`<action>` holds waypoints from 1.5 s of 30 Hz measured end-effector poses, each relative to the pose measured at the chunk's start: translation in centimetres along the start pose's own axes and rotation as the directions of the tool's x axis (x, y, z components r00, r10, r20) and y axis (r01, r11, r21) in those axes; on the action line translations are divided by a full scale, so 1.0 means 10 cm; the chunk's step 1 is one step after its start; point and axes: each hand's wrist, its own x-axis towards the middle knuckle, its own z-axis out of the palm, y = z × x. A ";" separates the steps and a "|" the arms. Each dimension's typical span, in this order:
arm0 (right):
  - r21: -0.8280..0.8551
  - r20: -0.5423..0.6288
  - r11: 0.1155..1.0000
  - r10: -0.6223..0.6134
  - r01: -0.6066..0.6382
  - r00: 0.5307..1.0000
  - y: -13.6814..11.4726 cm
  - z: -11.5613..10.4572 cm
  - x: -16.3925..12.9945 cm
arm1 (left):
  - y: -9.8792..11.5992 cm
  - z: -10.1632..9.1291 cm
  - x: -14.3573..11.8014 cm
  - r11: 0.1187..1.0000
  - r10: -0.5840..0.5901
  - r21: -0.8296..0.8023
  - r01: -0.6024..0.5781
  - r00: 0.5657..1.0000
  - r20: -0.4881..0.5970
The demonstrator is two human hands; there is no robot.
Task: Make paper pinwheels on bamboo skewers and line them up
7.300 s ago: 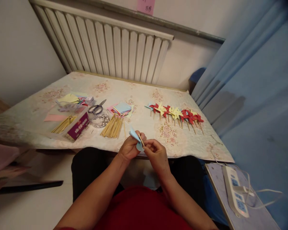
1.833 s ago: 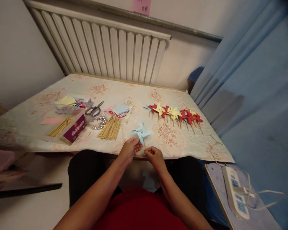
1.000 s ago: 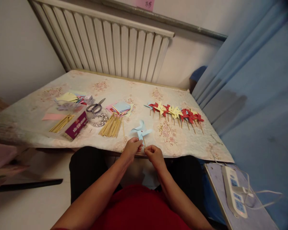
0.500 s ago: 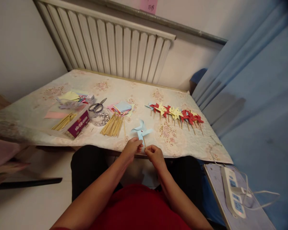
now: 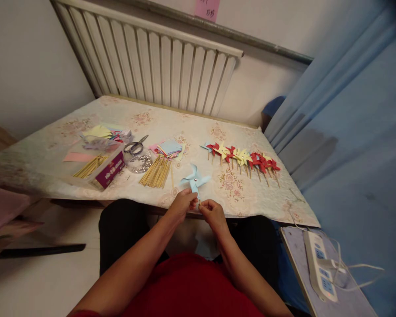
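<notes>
At the near edge of the bench [image 5: 86, 189], the right hand [image 5: 212, 214] and left hand [image 5: 182, 204] pinch their fingers closed on the thin wooden stick of a pale blue paper pinwheel [image 5: 194, 180]. Farther right lies a row of red and yellow paper pinwheels [image 5: 242, 156].

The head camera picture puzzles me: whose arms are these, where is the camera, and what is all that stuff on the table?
There is no machine here. A person wears a camera on the head, looking forward and down, so you see that person's own arms from above. The left hand and right hand together pinch the thin stick of a light blue paper pinwheel, held up at the near edge of the table. On the table lie a row of finished red and yellow pinwheels, a bundle of wooden sticks, a stack of coloured paper squares, scissors and a purple box. A white radiator stands behind.
</notes>
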 end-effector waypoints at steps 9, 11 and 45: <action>0.008 0.000 1.000 -0.009 0.009 1.000 -0.03 0.00 -0.01 | -0.01 0.02 0.02 0.994 0.057 0.095 -0.054 0.998 -0.027; 0.001 -0.003 1.000 -0.006 0.006 1.000 -0.03 0.00 -0.01 | -0.01 0.03 0.01 0.993 0.062 0.104 -0.059 0.998 -0.030; -0.050 -0.333 0.998 0.019 -0.038 0.943 0.54 -0.55 0.62 | -0.43 -0.26 0.76 -0.320 0.354 0.912 -0.257 0.861 0.366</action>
